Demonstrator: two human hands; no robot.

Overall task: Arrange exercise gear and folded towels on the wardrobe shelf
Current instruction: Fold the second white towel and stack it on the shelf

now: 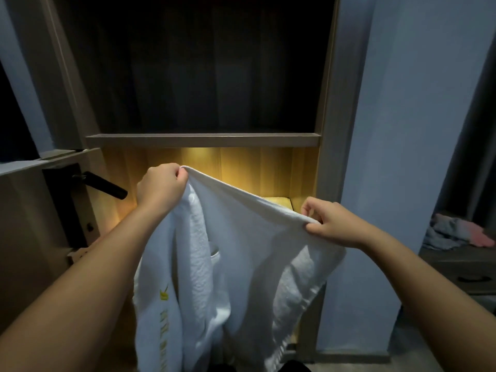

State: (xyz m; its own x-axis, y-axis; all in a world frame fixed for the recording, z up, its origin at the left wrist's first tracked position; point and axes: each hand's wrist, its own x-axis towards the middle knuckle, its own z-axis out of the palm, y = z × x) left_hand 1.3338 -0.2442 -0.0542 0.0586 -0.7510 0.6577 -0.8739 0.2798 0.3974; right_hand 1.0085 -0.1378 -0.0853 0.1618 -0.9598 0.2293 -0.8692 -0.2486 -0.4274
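Towel: a white terry towel with a nubbly looped pile is being held up in front of the wardrobe. It is being stretched by its top edge and is hanging in loose vertical folds. Yellow printing is showing near its lower left border.
Left hand: the towel's upper corner is being pinched by the left hand, fingers curled, at the higher end.
Right hand: the top hem is being pinched between thumb and fingers of the right hand, at the lower end.
Wardrobe shelf: a flat wood-grain board is spanning the wardrobe above the hands.
Upper compartment: its contents are being hidden by darkness.
Lower compartment: its wood-panelled back is being lit warmly and partly covered by the towel.
Door handle: a black lever is projecting at the left.
Drawer unit: crumpled grey and pink cloth is lying on top.
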